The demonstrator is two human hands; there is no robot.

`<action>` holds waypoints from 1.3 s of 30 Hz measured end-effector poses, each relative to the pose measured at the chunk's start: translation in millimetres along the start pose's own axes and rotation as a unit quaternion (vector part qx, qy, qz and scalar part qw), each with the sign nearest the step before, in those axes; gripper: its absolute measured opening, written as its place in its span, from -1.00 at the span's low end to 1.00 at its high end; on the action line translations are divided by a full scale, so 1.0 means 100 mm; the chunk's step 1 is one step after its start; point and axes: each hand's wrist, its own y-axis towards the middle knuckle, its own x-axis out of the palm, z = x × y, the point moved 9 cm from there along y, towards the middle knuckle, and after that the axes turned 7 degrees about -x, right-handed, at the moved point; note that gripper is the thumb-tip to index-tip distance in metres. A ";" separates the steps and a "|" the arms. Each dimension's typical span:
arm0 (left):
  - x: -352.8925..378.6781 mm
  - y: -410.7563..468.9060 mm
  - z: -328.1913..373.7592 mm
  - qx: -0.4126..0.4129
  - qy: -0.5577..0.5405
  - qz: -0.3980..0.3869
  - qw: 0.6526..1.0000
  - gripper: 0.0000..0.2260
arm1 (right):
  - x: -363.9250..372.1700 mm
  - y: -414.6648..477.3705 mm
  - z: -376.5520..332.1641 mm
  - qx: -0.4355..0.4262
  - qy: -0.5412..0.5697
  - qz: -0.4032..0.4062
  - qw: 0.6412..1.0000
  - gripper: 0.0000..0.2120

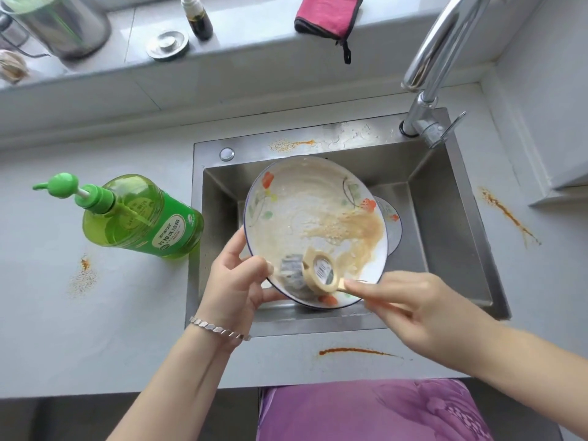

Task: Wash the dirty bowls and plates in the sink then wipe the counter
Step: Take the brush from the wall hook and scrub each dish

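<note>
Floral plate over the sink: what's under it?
Under the held plate, a blue-rimmed dish peeks out at its right, down in the sink. Most of it is covered, so its type, and anything else beneath, can't be told.

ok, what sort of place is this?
Most likely a home kitchen: a steel sink with a chrome faucet, a green dish soap bottle on the counter, and a sauce-smeared plate the left hand holds while the right hand works a brush on it.
</note>
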 end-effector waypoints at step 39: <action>-0.14 -0.02 -0.30 -0.004 -0.067 0.092 0.993 -0.46 | -0.09 -0.47 1.14 0.380 0.206 0.256 0.865 -0.62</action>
